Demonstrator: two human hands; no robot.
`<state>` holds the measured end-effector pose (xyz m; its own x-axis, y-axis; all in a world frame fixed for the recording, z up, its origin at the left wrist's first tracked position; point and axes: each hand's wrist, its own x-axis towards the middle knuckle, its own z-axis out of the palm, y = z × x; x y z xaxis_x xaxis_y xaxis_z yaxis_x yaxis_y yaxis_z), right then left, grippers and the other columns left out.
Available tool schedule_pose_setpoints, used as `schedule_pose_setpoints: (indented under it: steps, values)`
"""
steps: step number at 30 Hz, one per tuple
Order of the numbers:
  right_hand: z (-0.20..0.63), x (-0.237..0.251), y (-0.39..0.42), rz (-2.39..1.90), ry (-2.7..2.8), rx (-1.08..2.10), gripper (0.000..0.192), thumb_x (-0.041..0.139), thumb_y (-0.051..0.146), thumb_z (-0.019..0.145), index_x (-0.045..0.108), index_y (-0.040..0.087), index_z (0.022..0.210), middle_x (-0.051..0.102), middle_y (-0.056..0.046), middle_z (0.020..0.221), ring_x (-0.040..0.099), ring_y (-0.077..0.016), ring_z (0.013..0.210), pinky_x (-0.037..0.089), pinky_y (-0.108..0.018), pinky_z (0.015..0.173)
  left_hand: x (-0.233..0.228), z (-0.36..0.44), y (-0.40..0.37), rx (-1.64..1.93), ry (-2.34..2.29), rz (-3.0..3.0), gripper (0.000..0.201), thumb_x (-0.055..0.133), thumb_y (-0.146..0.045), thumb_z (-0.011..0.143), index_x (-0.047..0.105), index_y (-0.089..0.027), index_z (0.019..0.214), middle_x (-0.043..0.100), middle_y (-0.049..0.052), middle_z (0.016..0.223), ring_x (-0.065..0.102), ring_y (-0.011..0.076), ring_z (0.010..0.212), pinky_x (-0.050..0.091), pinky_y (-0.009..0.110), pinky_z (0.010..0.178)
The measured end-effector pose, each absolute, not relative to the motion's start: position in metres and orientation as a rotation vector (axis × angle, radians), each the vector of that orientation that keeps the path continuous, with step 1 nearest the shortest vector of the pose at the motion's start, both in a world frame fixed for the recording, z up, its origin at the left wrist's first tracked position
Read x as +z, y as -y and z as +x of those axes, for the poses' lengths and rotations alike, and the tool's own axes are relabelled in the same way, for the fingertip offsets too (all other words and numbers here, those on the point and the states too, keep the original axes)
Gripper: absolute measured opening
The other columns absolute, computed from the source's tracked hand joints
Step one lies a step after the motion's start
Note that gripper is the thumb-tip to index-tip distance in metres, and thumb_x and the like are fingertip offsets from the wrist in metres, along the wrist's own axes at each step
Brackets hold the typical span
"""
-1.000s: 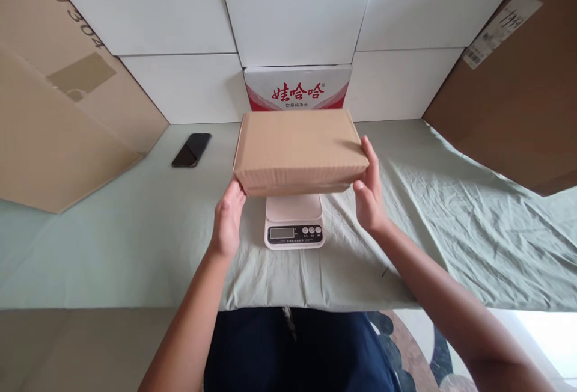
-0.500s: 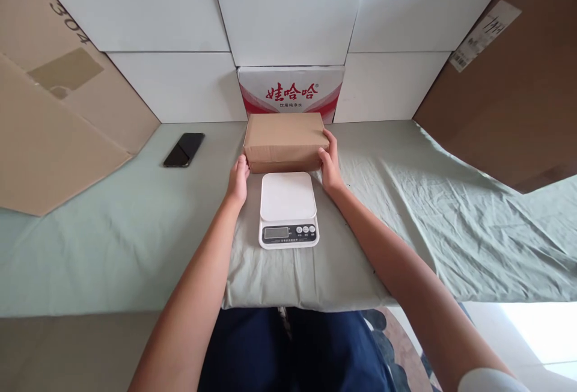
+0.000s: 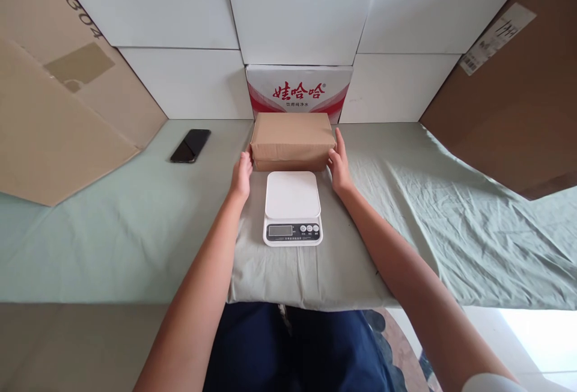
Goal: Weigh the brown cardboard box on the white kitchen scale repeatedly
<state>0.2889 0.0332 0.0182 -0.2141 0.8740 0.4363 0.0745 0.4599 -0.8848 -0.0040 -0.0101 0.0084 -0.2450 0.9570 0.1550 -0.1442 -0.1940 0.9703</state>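
Two hands flank the brown parcel (image 3: 292, 139), left hand (image 3: 241, 174) at its left end, right hand (image 3: 339, 166) at its right, fingers loosely extended, touching or nearly so. Parcel lies crosswise, long axis left-right, on the surface (image 3: 135, 223) just behind the scale (image 3: 293, 208), equally near both hands.

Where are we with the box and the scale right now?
Done: the cardboard box sits on the cloth behind the scale, whose platform is bare. In hand: the left hand and right hand flank the box's ends with open fingers, barely touching. Left: hands not yet clear of the box.
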Motion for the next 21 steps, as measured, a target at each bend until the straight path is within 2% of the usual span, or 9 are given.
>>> schedule_pose_setpoints:
  steps: [3, 7, 11, 16, 21]
  values:
    - [0.279, 0.022, -0.027, -0.827, 1.499, 0.996, 0.086, 0.050, 0.072, 0.094, 0.016, 0.045, 0.168, 0.017, 0.011, 0.181, 0.018, -0.0246, 0.170, 0.024, -0.055, 0.138, 0.005, 0.004, 0.009, 1.584, -1.144, 1.101, 0.099, 0.051, -0.095, 0.079, 0.061, -0.026, 0.150, 0.048, 0.011, 0.168, 0.039, 0.0330, 0.160, 0.028, 0.047, 0.132]
    - [0.275, 0.025, -0.024, -0.797, 1.477, 1.003, 0.089, 0.052, 0.071, 0.093, 0.017, 0.041, 0.168, 0.019, 0.008, 0.181, 0.017, -0.0267, 0.170, 0.019, -0.056, 0.139, 0.006, 0.005, 0.011, 1.559, -1.159, 1.150, 0.099, 0.045, -0.096, 0.082, 0.060, -0.025, 0.150, 0.050, 0.014, 0.166, 0.039, 0.0351, 0.160, 0.030, 0.051, 0.131]
    - [0.282, 0.036, -0.022, -0.759, 1.511, 0.841, 0.088, 0.051, 0.072, 0.094, 0.016, 0.042, 0.169, 0.018, 0.009, 0.181, 0.012, -0.0272, 0.171, 0.012, -0.057, 0.140, 0.021, 0.014, 0.023, 1.577, -1.152, 1.256, 0.107, 0.036, -0.100, 0.080, 0.059, -0.025, 0.153, 0.047, 0.014, 0.169, 0.036, 0.0358, 0.161, 0.029, 0.051, 0.132]
    - [0.295, 0.065, 0.010, -0.732, 1.625, 0.653, 0.087, 0.045, 0.077, 0.097, 0.006, 0.047, 0.169, 0.014, 0.009, 0.181, 0.012, -0.0318, 0.170, 0.018, -0.064, 0.138, 0.047, 0.027, 0.071, 1.677, -1.002, 1.491, 0.099, 0.035, -0.095, 0.086, 0.052, -0.030, 0.159, 0.040, 0.007, 0.174, 0.029, 0.0329, 0.164, 0.028, 0.044, 0.133]
    - [0.308, 0.064, 0.070, -0.758, 1.657, 0.589, 0.088, 0.048, 0.079, 0.095, 0.010, 0.046, 0.168, 0.019, 0.004, 0.179, 0.017, -0.0370, 0.168, 0.023, -0.067, 0.136, 0.043, 0.030, 0.140, 1.687, -1.035, 1.458, 0.099, 0.036, -0.093, 0.088, 0.051, -0.027, 0.160, 0.044, 0.011, 0.171, 0.032, 0.0369, 0.162, 0.030, 0.047, 0.132]
